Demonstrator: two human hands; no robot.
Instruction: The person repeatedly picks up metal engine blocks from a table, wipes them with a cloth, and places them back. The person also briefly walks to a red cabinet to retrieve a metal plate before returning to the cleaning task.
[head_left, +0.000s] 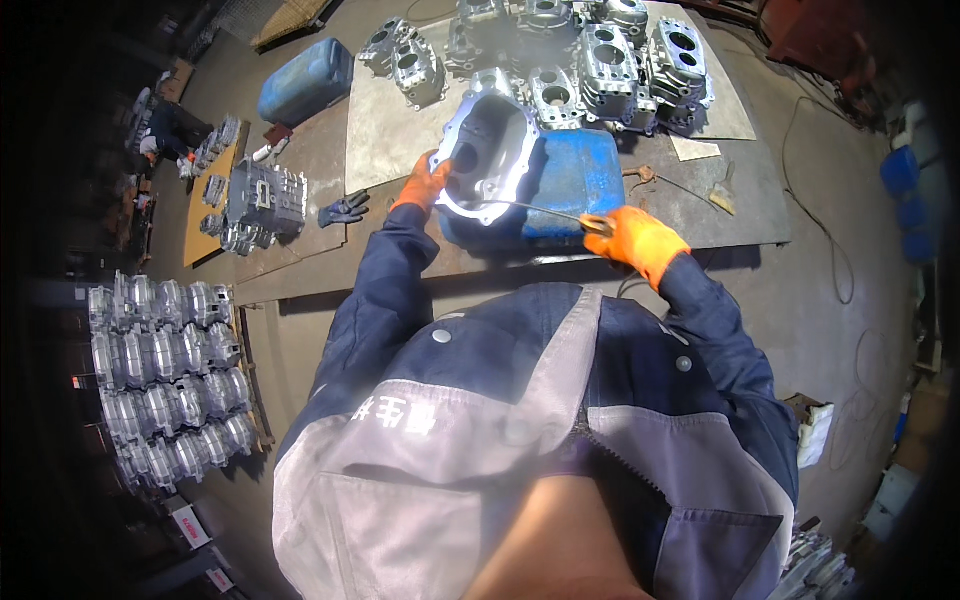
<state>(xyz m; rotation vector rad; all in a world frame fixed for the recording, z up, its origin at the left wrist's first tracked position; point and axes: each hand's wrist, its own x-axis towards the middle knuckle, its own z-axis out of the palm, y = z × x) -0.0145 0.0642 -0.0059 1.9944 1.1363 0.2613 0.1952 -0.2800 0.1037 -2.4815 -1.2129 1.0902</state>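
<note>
Right hand (pixel 648 243) is gripping a thin rod tool (pixel 545 209), fingers wrapped round its handle; left hand (pixel 424 185) is clasping the casting's (pixel 510 140) left rim, finger curl partly hidden. Rod is reaching the near rim: likely edge-cleaning, calling next for a steady casting and a guided tip. Casting is resting on or against the blue drum (pixel 590 180), showing bright silver, hollow, with scalloped flange.

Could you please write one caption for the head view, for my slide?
Orange-gloved left hand holding a metal casing, orange-gloved right hand pointing a thin rod toward it.
</note>
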